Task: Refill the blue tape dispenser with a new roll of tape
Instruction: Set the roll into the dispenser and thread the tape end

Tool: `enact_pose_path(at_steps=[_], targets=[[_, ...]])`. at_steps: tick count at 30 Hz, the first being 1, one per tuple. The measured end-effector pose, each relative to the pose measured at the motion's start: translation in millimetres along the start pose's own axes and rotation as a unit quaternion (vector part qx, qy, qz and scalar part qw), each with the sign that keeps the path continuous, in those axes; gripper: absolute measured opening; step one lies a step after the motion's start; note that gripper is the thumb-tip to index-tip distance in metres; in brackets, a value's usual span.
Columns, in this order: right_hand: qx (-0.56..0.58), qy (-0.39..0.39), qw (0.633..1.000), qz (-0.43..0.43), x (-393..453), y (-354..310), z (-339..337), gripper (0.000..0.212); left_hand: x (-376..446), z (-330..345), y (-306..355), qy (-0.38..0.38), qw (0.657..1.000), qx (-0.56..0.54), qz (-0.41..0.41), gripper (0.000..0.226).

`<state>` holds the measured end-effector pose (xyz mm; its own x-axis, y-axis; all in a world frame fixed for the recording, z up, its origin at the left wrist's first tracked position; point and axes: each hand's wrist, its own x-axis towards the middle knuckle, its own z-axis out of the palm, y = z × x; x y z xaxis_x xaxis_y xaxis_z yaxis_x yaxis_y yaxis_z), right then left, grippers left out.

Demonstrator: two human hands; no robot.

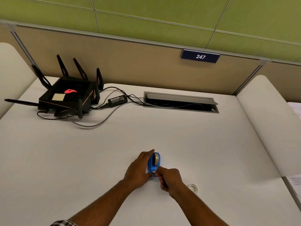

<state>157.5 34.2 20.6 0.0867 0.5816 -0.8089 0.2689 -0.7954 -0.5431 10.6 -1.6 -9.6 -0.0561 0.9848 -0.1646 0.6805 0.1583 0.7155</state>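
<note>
Here, hands [153, 173] around blocky blue dispenser [154, 162].

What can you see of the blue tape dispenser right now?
The blue tape dispenser looks like glossy plastic and stands upright on the white desk, with its cutter end toward the person. A pale roll of tape sits in its cradle. The left hand grips its left side, and the right hand pinches at the cutter end. Its base is hidden.

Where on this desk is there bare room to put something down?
The wide white stretch between the black router and the blue tape dispenser is free, as is the near-left corner. Crowded: cables far left; white tape ring near right.
</note>
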Motion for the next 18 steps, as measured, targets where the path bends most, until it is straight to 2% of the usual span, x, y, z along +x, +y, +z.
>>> enact_pose_path(at_steps=[11,18], targets=[[-0.075,0.028,0.997,-0.022,4.1,2.6,1.9,0.025,-2.9,-0.2,3.8,0.006,1.0,0.001,-0.01,0.092],[-0.052,-0.017,0.998,-0.038,1.5,11.4,-14.5,0.026,-9.5,-1.2,5.3,0.005,0.999,-0.031,-0.02,0.091]])
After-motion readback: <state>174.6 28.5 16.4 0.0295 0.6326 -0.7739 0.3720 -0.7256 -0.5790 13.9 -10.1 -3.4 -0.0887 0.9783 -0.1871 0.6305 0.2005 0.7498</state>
